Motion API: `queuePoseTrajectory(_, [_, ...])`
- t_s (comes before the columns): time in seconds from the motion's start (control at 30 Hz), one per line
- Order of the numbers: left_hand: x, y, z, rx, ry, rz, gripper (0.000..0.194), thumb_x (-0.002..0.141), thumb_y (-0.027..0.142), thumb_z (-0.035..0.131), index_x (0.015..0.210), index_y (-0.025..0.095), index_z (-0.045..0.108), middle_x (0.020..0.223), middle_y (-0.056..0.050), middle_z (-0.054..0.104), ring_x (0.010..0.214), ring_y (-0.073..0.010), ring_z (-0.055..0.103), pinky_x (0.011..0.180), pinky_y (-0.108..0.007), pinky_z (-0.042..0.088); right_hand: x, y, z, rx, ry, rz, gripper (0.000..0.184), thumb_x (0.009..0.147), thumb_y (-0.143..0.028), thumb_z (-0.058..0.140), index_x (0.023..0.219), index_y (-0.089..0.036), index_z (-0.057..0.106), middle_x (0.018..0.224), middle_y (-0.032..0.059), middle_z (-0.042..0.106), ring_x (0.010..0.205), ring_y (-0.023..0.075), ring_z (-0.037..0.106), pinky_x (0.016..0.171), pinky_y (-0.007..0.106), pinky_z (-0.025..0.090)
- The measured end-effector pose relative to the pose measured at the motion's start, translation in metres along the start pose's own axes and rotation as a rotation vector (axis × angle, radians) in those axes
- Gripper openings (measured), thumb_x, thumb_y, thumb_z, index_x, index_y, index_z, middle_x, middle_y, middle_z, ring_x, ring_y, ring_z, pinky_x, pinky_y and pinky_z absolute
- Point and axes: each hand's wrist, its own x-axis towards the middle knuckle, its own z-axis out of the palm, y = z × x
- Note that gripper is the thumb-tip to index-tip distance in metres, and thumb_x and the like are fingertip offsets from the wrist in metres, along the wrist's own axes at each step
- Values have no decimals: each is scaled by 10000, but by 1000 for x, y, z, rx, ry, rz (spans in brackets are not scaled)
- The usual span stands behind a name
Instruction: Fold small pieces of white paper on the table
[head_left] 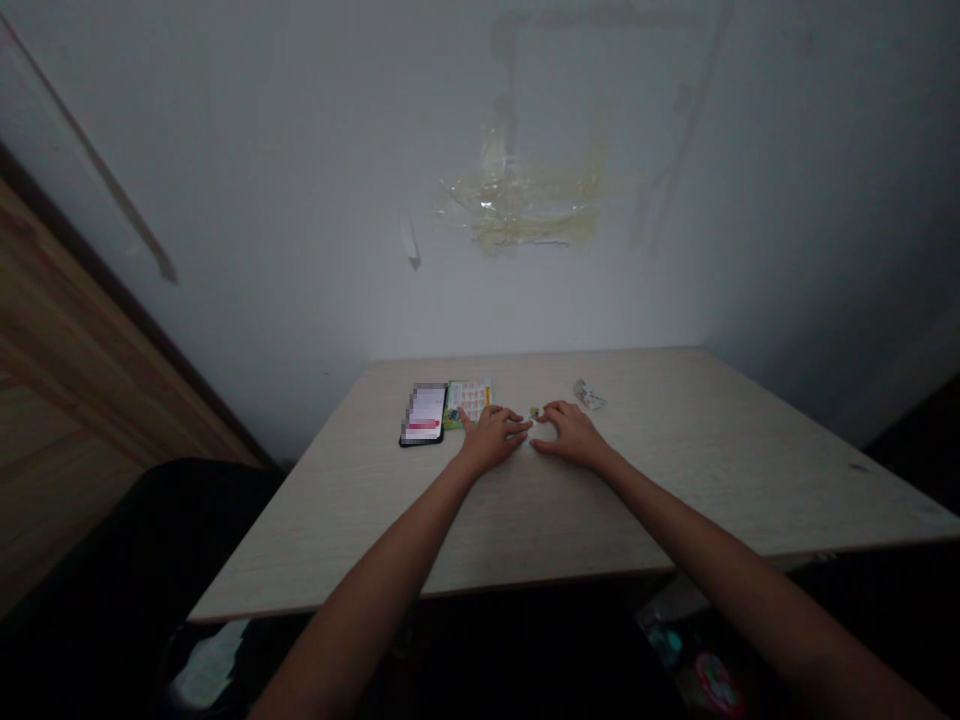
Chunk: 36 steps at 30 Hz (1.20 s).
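The left hand (491, 438) is lying palm down on the tabletop, its fingers slightly spread and gently curved, gripping nothing that shows. The right hand (571, 435) is resting palm down in the same open way, angled in towards the left hand, and is holding nothing visible either. Just beyond the gap between them, a tiny green-and-white piece (535, 412) is sitting on the table; it is too small to identify, and I cannot tell whether a fingertip is touching it. The left hand's outermost finger is reaching the lower edge of a green-bordered printed card (469, 402) with a grid of orange-red squares. Just beside the card, a black smartphone (424, 414) with a lit, blurred screen is lying flat. Past the right hand, a crumpled silvery-white wrapper (589, 394) is lying near the far edge. All of this is resting on a pale wood-grain table (712, 450), which is standing against a white wall (300, 200) marked by yellowed tape residue (525, 200). A brown wooden panel (67, 380) is rising on the left.
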Motion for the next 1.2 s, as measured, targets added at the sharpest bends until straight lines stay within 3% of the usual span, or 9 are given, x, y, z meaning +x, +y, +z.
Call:
queuePoseTrajectory(0.5, [0,2,1,2,17,-4,297,939,497,530,1220,511,627,1308,38,627,1304,-305,410,1011,-847,-69,-1,7,4,69,26,-21,533,734,-506,762,1165,-207,661,1243,120,596,1185,277,521,1013,430,409])
queuePoseTrajectory(0.67, [0,2,2,-14,47,-10,282,935,501,536,1195,501,643,1300,44,636,1300,-305,419,980,-864,-91,-1,20,9,202,88,-88,194,853,-347,686,1013,-271,763,1172,92,632,1123,231,569,1023,414,418])
queuePoseTrajectory(0.77, [-1,3,1,-11,40,-16,295,932,508,532,1206,496,642,1307,35,634,1310,-314,411,997,-854,-79,-1,24,13,218,133,-111,136,858,-296,679,933,-274,790,1154,93,645,1113,236,575,1028,420,419])
queuePoseTrajectory(1.0, [-1,5,0,-3,38,-19,296,930,513,532,1205,500,640,1314,47,637,1325,-319,402,996,-859,-69,0,22,17,172,170,-45,148,869,-338,681,923,-266,798,1147,111,645,1107,245,572,1024,433,431])
queuePoseTrajectory(1.2, [-1,5,-1,2,37,-17,288,922,501,553,1189,483,658,1318,37,640,1340,-322,395,1017,-841,-72,5,20,10,109,111,8,237,915,-392,614,1006,-257,787,1161,127,631,1133,252,560,1030,449,428])
